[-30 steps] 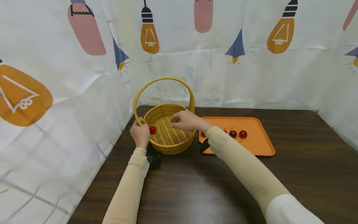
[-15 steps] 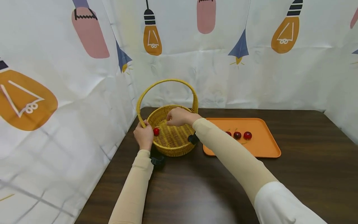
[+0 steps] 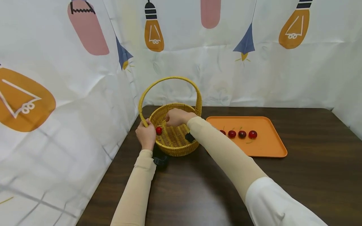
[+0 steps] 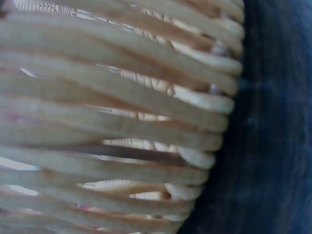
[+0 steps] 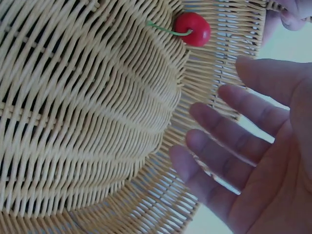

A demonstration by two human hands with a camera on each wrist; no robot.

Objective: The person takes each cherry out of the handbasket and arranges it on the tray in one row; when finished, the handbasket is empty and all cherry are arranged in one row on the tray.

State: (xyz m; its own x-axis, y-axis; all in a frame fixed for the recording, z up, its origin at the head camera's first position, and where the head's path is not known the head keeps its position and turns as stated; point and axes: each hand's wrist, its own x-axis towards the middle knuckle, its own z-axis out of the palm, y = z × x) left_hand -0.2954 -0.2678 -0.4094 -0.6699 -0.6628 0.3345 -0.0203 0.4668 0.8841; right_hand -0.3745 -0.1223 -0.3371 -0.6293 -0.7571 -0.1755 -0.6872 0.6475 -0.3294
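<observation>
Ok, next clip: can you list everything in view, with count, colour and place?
Basket: one, yellow woven with an arched handle, on the table's far left.
Cherry in basket: one, red with a green stem, at the basket's left inner edge.
Tray: one, orange, right of the basket.
Cherries on tray: four in a row, red to dark red.
Table: one, dark brown wood.
Backdrop: white cloth with lightbulb prints, behind and left.
Left hand: grips the handle's base.
Right hand: over the basket, fingers spread, holding nothing.
</observation>
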